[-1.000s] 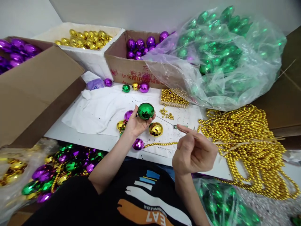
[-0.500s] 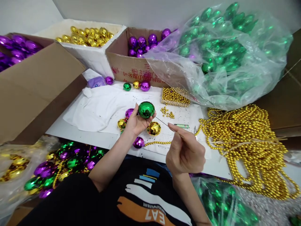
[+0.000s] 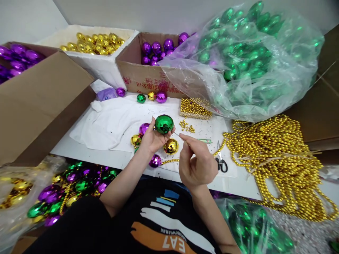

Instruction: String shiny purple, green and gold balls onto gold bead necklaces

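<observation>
1. Egg-shaped bauble [image 3: 164, 123], frame centre: metallic green.
2. Bead strands [image 3: 278, 169], right: metallic gold.
3. Scissor handles [image 3: 220, 162], right of centre: black.
4. T-shirt [image 3: 132, 208], bottom centre: black; blue, yellow, white, orange print.

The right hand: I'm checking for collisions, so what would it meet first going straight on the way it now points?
Most likely the left hand, which holds the green ball; this single view leaves depth unclear.
</observation>
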Demonstrator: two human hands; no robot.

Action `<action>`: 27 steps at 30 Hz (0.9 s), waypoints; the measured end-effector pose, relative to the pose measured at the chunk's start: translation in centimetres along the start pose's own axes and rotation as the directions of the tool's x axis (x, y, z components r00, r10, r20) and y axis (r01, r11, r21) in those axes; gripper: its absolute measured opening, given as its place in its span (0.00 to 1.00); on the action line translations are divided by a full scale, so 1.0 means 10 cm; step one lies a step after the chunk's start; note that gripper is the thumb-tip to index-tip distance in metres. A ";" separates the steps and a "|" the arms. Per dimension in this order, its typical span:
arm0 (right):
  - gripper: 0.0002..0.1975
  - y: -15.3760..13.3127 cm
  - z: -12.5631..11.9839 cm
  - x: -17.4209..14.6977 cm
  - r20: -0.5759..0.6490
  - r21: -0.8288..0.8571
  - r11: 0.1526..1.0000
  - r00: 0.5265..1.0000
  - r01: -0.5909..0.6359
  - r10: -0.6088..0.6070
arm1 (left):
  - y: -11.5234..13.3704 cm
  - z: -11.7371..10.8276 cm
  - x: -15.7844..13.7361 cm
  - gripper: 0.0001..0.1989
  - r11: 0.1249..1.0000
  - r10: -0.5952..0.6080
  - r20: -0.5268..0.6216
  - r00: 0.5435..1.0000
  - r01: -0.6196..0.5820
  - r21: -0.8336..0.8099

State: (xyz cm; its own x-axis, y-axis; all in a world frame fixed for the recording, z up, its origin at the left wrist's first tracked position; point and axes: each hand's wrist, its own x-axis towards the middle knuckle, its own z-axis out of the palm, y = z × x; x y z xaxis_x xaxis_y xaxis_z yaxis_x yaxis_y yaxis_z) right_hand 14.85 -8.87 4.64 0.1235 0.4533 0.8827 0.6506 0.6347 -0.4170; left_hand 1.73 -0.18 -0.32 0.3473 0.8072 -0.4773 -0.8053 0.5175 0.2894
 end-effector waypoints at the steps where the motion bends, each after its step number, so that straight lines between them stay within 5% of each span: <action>1: 0.13 0.00 0.02 0.00 0.006 -0.025 1.000 1.000 0.013 -0.013 | 0.00 0.00 0.00 0.28 1.000 0.003 0.001 1.000 -0.003 0.006; 27: 0.10 0.14 0.37 -0.07 0.029 -0.130 0.988 0.997 0.077 -0.074 | -0.01 0.00 0.00 0.28 1.000 0.016 -0.023 1.000 -0.016 -0.026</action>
State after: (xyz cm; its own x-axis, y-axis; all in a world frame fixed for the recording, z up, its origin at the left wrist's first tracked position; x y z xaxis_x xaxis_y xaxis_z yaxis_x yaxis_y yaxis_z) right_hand 12.90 -5.97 2.58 0.0534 0.4232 0.9044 0.7502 0.5808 -0.3160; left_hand 1.80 -0.23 -0.35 0.3234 0.8086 -0.4916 -0.8230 0.4967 0.2756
